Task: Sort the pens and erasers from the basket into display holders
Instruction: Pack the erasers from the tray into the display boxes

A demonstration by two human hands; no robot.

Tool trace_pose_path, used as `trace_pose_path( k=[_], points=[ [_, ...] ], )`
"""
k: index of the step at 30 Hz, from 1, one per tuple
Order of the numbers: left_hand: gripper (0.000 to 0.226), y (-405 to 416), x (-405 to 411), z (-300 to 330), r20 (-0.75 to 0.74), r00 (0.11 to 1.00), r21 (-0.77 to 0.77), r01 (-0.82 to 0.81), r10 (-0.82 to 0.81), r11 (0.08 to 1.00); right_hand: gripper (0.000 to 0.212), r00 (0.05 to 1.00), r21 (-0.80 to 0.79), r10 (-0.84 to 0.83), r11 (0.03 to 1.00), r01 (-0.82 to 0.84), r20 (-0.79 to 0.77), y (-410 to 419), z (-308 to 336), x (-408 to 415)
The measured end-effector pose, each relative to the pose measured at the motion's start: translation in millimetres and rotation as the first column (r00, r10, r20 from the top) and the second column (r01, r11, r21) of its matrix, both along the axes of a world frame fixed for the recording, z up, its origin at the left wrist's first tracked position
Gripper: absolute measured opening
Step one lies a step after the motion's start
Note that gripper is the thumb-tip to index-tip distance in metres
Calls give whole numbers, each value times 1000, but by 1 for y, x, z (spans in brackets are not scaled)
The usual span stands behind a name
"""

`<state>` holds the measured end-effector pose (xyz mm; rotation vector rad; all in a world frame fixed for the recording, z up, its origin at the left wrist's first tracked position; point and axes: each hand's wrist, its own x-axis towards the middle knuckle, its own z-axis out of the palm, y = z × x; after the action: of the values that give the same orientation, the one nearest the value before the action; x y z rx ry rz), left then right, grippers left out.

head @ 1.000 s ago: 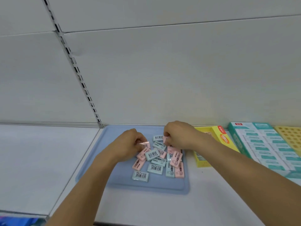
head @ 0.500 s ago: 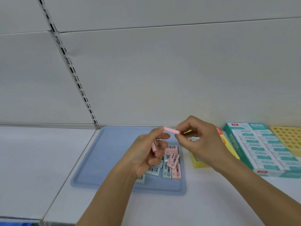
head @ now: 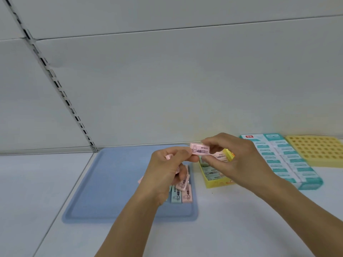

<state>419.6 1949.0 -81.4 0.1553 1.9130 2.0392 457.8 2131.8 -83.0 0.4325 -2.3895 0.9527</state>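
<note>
Both my forearms reach up from the near edge of the shelf (head: 232, 229) and meet above the right side of the blue tray (head: 115, 182). My left hand (head: 167, 171) is curled, palm turned toward me, with at least one pink eraser tucked inside the fingers; how many are in there I cannot tell. Its thumb and forefinger touch the left end of the pink eraser (head: 199, 151) that my right hand (head: 233, 160) pinches from the other end, thumb below, fingers over the top. So that eraser is held level in the air between both hands, above the tray's far right corner and just short of the yellow box (head: 219, 183).

I judge it light, a little rubbery under its slick wrapper, stiff enough to keep its shape. Nothing fragile here; the risk is only that it slides out of a loose pinch. Taking it by the long flat faces would be steadier than by the ends.

Under my left wrist a few loose erasers (head: 181, 193), pink and pale green, lie against the tray's right rim. Farther right the yellow box sits open with erasers already laid inside. Beyond it lies a teal box (head: 278, 160), and at the shelf's far right a yellow holder (head: 319, 151) pierced with round holes.
</note>
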Motion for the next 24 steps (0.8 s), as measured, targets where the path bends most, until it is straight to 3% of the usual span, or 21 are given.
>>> trace_pose_path(
  k=[6, 9, 12, 17, 24],
  points=[
    [14, 9, 7, -3, -46, 998, -121, -44, 39, 992, 17, 994, 304, -81, 951, 57, 68, 20, 16, -6],
    [16, 9, 8, -7, -10, 998, -152, -63, 62, 986, 20, 930, 560, -176, 828, -37, 323, 48, 26, -6],
    [11, 13, 12, -14, -85, 996, -322, -36, 9, 946, 26, 886, 730, -267, 675, -108, 379, 55, 21, -6],
    [19, 25, 13, -24, -260, 949, -634, -31, -176, 772, 24, 835, 732, -294, 658, -175, 464, 48, 23, -16],
    [43, 26, 17, -23, -303, 883, -788, -21, -358, 616, 17, 681, 594, -284, 757, -274, 675, 46, 29, -31]
  ],
)
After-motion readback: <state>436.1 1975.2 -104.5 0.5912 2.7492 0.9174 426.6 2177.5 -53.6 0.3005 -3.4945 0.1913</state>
